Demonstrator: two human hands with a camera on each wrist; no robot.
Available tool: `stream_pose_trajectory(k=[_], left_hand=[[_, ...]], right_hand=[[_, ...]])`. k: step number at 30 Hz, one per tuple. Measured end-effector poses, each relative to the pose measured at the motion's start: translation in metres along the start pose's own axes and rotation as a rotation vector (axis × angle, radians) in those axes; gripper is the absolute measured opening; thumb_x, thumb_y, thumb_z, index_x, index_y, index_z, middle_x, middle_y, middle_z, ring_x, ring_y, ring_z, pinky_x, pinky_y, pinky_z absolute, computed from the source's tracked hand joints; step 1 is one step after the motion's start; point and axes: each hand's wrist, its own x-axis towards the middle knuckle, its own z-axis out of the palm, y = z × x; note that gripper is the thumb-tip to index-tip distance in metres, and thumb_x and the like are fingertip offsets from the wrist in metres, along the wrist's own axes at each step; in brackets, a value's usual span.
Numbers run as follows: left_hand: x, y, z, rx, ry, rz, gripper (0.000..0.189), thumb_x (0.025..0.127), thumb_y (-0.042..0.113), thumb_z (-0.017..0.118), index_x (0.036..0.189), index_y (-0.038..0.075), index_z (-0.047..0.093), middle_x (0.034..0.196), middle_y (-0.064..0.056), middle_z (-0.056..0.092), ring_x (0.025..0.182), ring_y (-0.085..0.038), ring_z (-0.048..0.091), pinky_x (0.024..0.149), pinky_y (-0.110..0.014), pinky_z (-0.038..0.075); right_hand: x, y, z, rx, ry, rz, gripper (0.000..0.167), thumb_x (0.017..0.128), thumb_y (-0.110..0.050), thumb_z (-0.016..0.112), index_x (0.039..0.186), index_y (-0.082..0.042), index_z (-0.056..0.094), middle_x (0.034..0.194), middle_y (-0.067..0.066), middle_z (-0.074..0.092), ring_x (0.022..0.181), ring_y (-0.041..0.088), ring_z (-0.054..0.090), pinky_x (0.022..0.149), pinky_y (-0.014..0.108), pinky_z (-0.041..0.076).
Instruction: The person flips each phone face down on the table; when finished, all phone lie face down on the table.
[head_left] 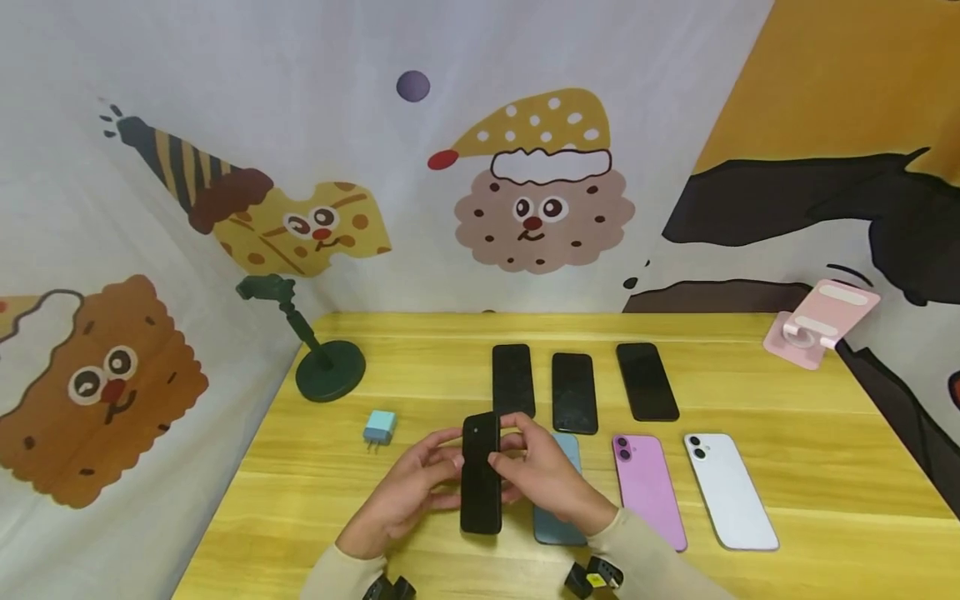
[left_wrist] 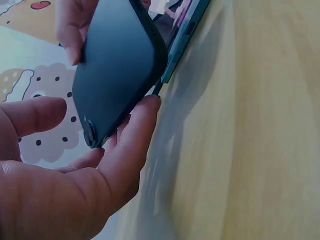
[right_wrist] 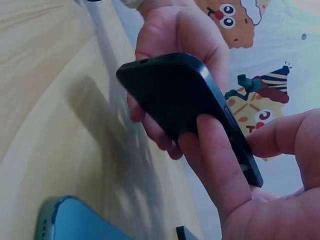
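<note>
A black smartphone is held above the table between both hands, its long side upright in the head view. The right hand pinches it by its right side, thumb on one face and fingers on the other. At the opposite side is the left hand, with fingers curved round the edge. In the left wrist view, the left thumb stands slightly off the phone, near its round camera bump. Under the right forearm lies a blue smartphone, partly hidden.
Dark phones lie in a row behind the hands. To the right are a pink phone and a white phone. A blue charger plug, a green stand and a pink stand also sit on the wooden table.
</note>
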Motion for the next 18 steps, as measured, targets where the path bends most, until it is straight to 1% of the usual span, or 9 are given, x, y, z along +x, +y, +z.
stream_pose_trajectory(k=[2,4,7,9,11,15,18], left_hand=[[0.000,0.000,0.000,0.002,0.008,0.002,0.063,0.106,0.013,0.060,0.163,0.006,0.035,0.134,-0.015,0.064,0.111,-0.024,0.070,0.090,-0.047,0.064],[0.001,0.000,0.000,0.018,0.022,0.003,0.063,0.106,0.015,0.061,0.163,0.005,0.035,0.136,-0.017,0.063,0.112,-0.024,0.069,0.091,-0.048,0.064],[0.001,0.000,0.001,0.069,0.051,0.002,0.063,0.107,0.019,0.061,0.163,0.004,0.036,0.141,-0.022,0.059,0.114,-0.025,0.068,0.091,-0.049,0.063],[0.001,0.001,0.002,0.114,0.067,-0.005,0.064,0.108,0.022,0.062,0.163,0.003,0.036,0.143,-0.023,0.057,0.115,-0.025,0.067,0.091,-0.049,0.064],[0.001,0.002,0.003,0.169,0.085,-0.012,0.065,0.108,0.025,0.062,0.163,0.002,0.036,0.141,-0.024,0.056,0.114,-0.025,0.067,0.089,-0.048,0.064],[0.000,0.002,0.005,0.258,0.114,-0.036,0.066,0.108,0.026,0.064,0.162,0.000,0.037,0.139,-0.024,0.054,0.113,-0.025,0.066,0.086,-0.047,0.065],[-0.001,0.003,0.007,0.308,0.120,-0.043,0.067,0.107,0.026,0.065,0.161,-0.002,0.038,0.139,-0.024,0.056,0.114,-0.024,0.065,0.085,-0.046,0.065]], right_hand=[[0.000,0.002,-0.001,0.002,0.006,0.006,0.046,0.103,-0.008,0.066,0.145,-0.001,0.047,0.116,0.021,0.070,0.078,0.028,0.077,0.063,0.050,0.065],[0.001,0.004,-0.002,-0.001,0.013,0.012,0.049,0.103,-0.008,0.067,0.147,0.001,0.047,0.113,0.020,0.068,0.079,0.025,0.076,0.062,0.046,0.066],[0.002,0.007,-0.004,-0.012,0.019,0.021,0.053,0.102,-0.008,0.068,0.149,0.003,0.046,0.105,0.017,0.065,0.079,0.023,0.074,0.062,0.042,0.066],[0.004,0.010,-0.005,-0.049,0.021,0.020,0.056,0.101,-0.008,0.070,0.150,0.005,0.046,0.099,0.015,0.065,0.077,0.021,0.073,0.061,0.039,0.065],[0.006,0.013,-0.005,-0.106,0.020,0.012,0.057,0.100,-0.008,0.071,0.150,0.006,0.047,0.094,0.013,0.066,0.073,0.020,0.073,0.059,0.037,0.065],[0.007,0.021,-0.008,-0.293,0.014,-0.021,0.063,0.098,-0.010,0.074,0.150,0.011,0.045,0.085,0.005,0.071,0.062,0.019,0.073,0.057,0.030,0.062],[0.008,0.026,-0.011,-0.418,0.003,-0.047,0.065,0.097,-0.010,0.074,0.149,0.014,0.044,0.079,-0.001,0.073,0.059,0.017,0.073,0.056,0.025,0.057]])
